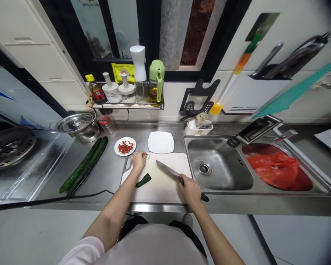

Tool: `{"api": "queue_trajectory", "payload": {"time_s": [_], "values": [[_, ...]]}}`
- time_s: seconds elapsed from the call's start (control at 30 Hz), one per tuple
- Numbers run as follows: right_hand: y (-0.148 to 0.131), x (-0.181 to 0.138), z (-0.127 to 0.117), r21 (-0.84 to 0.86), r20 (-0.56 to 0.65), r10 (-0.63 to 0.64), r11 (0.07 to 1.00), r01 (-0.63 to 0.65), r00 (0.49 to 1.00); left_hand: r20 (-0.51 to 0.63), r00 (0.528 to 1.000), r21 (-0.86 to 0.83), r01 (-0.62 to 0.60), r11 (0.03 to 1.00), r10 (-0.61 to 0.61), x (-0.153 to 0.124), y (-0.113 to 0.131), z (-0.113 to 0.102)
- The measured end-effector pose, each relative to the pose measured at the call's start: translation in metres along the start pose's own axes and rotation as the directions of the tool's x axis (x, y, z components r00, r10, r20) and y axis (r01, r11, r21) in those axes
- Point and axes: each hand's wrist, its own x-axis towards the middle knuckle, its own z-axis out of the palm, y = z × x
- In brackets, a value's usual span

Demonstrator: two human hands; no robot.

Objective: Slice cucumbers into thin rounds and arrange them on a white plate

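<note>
My right hand is wrapped round the black handle of a kitchen knife, its blade slanting up and left over the white cutting board. At the board's upper left, my left hand is closed, with a small pale round cucumber piece at its fingertips. A short dark green cucumber chunk lies on the board, right of my left forearm. Beyond the board stands a white square plate. Left of it, a round white plate bears chopped red pieces.
Two whole cucumbers lie on the left, before a lidded steel pot. A black cord crosses the counter. On the right are the sink, its faucet and a red plastic bag. Bottles fill a wall rack.
</note>
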Motion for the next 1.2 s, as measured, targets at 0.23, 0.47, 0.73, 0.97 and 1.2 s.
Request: {"api": "queue_trajectory", "payload": {"time_s": [0.23, 0.47, 0.73, 0.97, 1.2], "values": [[0.000, -0.002, -0.001, 0.020, 0.012, 0.046, 0.999, -0.046, 0.999, -0.035, 0.999, 0.069, -0.003, 0.998, 0.006, -0.002, -0.001, 0.003], [0.000, 0.000, 0.000, 0.023, 0.019, 0.048, 0.999, -0.048, 0.999, -0.079, 0.996, 0.101, -0.042, 0.994, 0.050, -0.013, -0.002, 0.002], [-0.003, 0.004, 0.003, 0.021, 0.027, 0.057, 0.998, -0.058, 0.998, -0.084, 0.992, 0.124, -0.079, 0.989, 0.090, -0.019, -0.007, 0.003], [-0.003, 0.003, 0.004, 0.012, 0.032, 0.058, 0.998, -0.059, 0.998, -0.077, 0.991, 0.127, -0.099, 0.987, 0.109, -0.017, -0.009, 0.006], [-0.003, 0.003, 0.004, 0.008, 0.044, 0.070, 0.998, -0.070, 0.997, -0.058, 0.991, 0.154, -0.114, 0.982, 0.124, -0.016, -0.010, 0.006]]}}
